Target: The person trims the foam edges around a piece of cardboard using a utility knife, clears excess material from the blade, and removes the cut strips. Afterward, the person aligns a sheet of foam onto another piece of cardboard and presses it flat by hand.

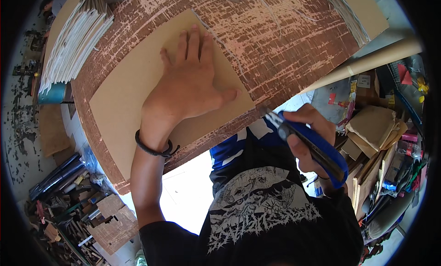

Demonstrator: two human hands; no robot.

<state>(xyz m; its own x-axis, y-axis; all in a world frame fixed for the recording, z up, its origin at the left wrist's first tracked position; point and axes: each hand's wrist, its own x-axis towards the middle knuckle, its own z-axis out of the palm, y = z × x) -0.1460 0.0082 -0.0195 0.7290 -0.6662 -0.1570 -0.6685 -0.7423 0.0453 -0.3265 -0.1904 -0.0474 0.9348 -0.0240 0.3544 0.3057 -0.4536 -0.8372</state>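
Now we've got our left hand [190,84] pressed flat, fingers spread, on the brown cardboard sheet [138,82], which lies on the scratched, worn worktable [285,40] with one corner near the table's near edge. That open palm looks to us like a way of pinning the sheet so it can't slide. Our right hand [312,139] is off the table, just beside its near edge, closed tight around a blue utility knife [317,148] whose blade end points up toward the sheet's corner; blade and cardboard are apart at this instant. So the two hands sit well separated, one flattening, one gripping. A black band circles the left wrist. Up at the far left a stack of white-edged boards [76,40] rests on the table, and a long cardboard tube [367,61] runs off to the right above heaped scraps.
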